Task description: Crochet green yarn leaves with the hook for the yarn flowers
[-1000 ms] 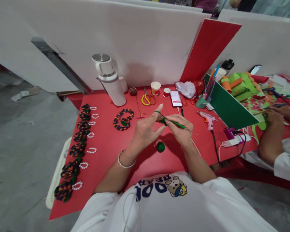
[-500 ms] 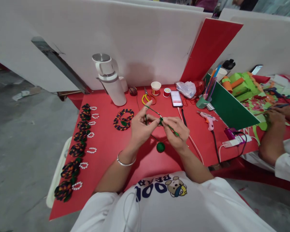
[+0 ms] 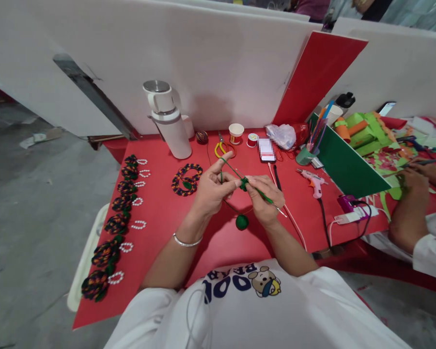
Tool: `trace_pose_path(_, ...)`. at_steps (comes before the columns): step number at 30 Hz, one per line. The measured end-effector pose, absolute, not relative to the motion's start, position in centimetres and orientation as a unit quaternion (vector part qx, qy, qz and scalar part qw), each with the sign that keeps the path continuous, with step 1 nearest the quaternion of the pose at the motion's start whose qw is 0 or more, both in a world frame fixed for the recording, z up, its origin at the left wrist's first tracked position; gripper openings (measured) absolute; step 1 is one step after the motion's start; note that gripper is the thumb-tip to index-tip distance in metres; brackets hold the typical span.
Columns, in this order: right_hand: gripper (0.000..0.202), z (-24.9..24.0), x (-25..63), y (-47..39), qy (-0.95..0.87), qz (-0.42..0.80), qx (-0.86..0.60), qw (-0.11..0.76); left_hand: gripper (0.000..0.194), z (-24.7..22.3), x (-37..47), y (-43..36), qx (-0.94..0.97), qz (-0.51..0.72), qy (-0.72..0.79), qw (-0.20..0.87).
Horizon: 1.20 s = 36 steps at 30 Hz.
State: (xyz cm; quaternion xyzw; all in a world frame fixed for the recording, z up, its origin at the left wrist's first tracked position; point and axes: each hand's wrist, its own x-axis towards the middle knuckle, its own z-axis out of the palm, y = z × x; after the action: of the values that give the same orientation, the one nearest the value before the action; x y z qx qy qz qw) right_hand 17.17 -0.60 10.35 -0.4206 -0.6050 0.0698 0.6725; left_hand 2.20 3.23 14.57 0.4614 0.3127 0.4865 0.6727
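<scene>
Green yarn runs over the raised index finger of my left hand (image 3: 213,190), whose thumb and other fingers pinch near the small green crochet piece (image 3: 243,183). My right hand (image 3: 266,198) is closed around a crochet hook (image 3: 266,196) with a green handle, its fingers at the same piece. Below and between the hands lies a green yarn ball (image 3: 241,222). A braided multicoloured loop (image 3: 186,180) with a green leaf rests left of my left hand.
Braided bundles (image 3: 116,223) and white bead rings (image 3: 126,247) line the left side. A flask (image 3: 172,133), scissors (image 3: 223,147), cup (image 3: 236,133) and phone (image 3: 267,150) stand or lie behind. A glue gun (image 3: 314,182), green divider (image 3: 352,165) and another person's hands (image 3: 414,182) are right.
The hook has shifted right and down, with its metal end now showing beyond my right hand. Green yarn stretches from my left index finger to the piece.
</scene>
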Motion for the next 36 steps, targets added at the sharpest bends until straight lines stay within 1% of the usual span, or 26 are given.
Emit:
trace_pose_path(2,0.009,10.6,17.7,-0.4,-0.612,0.120,-0.403,0.670,0.091,14.4,2.3,3.2,0.481,0.505,0.322,0.640)
trace_pose_path(5,0.010,11.2,18.4,-0.3,-0.639,0.178,-0.391,0.638,0.084,14.3,2.6,3.0,0.509,0.529,0.348,0.583)
trace_pose_path(7,0.011,11.3,18.6,-0.3,-0.651,0.161,-0.413,0.616,0.079,14.3,2.9,2.8,0.522,0.553,0.376,0.529)
trace_pose_path(9,0.014,11.1,18.5,-0.5,-0.659,0.104,-0.434,0.605,0.077,14.3,3.2,2.6,0.528,0.570,0.392,0.493)
trace_pose_path(10,0.015,10.8,18.3,-0.6,-0.663,0.070,-0.439,0.603,0.078,14.3,3.3,2.6,0.528,0.572,0.389,0.492)
trace_pose_path(13,0.021,9.5,17.4,-0.8,-0.662,-0.008,-0.448,0.601,0.082,14.2,3.4,2.7,0.515,0.566,0.364,0.532)
trace_pose_path(15,0.024,8.7,16.6,-0.6,-0.649,-0.035,-0.448,0.614,0.088,14.2,3.2,3.0,0.485,0.562,0.348,0.573)
trace_pose_path(17,0.032,8.3,16.0,-0.2,-0.641,-0.047,-0.423,0.639,0.095,14.2,2.9,3.3,0.448,0.549,0.331,0.623)
trace_pose_path(20,0.045,8.7,15.9,0.4,-0.636,-0.019,-0.351,0.687,0.105,14.5,2.1,3.7,0.412,0.507,0.307,0.692)
trace_pose_path(21,0.046,9.0,16.1,0.6,-0.640,0.008,-0.332,0.693,0.107,14.6,1.8,3.9,0.409,0.494,0.303,0.704)
trace_pose_path(23,0.038,9.6,17.1,0.9,-0.655,0.076,-0.312,0.684,0.109,14.8,1.2,4.1,0.419,0.476,0.302,0.712)
trace_pose_path(26,0.018,10.3,18.9,1.2,-0.684,0.157,-0.319,0.637,0.106,14.8,0.7,4.4,0.456,0.458,0.306,0.699)
trace_pose_path(27,0.016,10.4,19.5,1.2,-0.692,0.171,-0.323,0.622,0.103,14.8,0.6,4.5,0.469,0.453,0.307,0.694)
trace_pose_path(29,0.017,10.7,20.4,1.2,-0.710,0.184,-0.319,0.601,0.099,14.7,0.5,4.6,0.487,0.447,0.308,0.684)
trace_pose_path(33,0.031,11.3,21.3,1.2,-0.742,0.178,-0.283,0.581,0.094,14.6,0.5,4.5,0.506,0.439,0.310,0.675)
trace_pose_path(36,0.030,11.9,21.7,1.3,-0.755,0.169,-0.269,0.573,0.090,14.6,0.2,4.5,0.519,0.427,0.317,0.669)
